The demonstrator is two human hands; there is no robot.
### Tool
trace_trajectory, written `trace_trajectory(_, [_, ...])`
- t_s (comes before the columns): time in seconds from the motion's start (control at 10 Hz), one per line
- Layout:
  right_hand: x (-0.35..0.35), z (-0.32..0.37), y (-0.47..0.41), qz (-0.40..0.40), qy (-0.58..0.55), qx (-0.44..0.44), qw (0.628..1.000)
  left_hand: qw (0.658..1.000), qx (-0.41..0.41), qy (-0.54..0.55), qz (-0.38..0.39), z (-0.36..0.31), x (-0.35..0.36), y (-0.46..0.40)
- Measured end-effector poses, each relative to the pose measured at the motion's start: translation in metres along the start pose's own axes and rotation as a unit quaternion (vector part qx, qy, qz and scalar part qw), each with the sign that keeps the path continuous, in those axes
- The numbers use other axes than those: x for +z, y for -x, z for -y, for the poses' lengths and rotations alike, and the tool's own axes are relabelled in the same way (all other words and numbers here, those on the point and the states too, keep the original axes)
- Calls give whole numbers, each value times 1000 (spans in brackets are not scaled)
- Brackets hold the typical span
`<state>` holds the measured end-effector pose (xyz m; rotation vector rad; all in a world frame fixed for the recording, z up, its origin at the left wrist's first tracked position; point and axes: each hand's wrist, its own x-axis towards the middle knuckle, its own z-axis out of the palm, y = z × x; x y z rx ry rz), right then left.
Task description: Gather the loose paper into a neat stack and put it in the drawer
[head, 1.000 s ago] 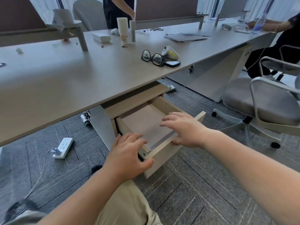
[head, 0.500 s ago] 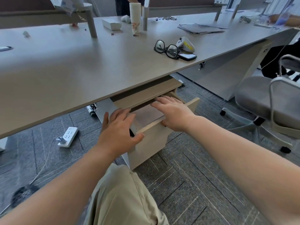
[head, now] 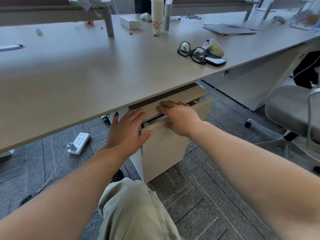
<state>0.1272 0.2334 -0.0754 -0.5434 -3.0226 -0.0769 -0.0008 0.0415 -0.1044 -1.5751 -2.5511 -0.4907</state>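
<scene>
Drawer [head: 173, 135]: nearly closed; paper unseen, judged inside. Your hands, left [head: 127, 132] and right [head: 180, 116], lie flat, fingers spread. Remaining: final push.

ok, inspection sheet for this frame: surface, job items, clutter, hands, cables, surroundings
Surface: grey desk, mostly bare near the person.
Job's things: drawer nearly shut, a narrow gap left; paper inside cannot be seen.
Clutter: glasses, phone, paper cup stack, white box, grey folders.
Hands: left hand flat, straight fingers against the drawer's left edge; right hand flat over the drawer front's top edge.
Cables: power strip with white cord on the carpet.
Surroundings: office chair at right; carpet tiles.
</scene>
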Motion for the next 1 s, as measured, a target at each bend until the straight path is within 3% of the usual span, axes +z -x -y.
trace_trajectory(0.7, [27, -3, -28, -78, -65, 4, 995, 983, 33, 73, -164, 20, 27, -9])
trace_trajectory(1.0, [17, 12, -15, -80, -85, 32, 993, 990, 14, 86, -115, 14, 12, -5])
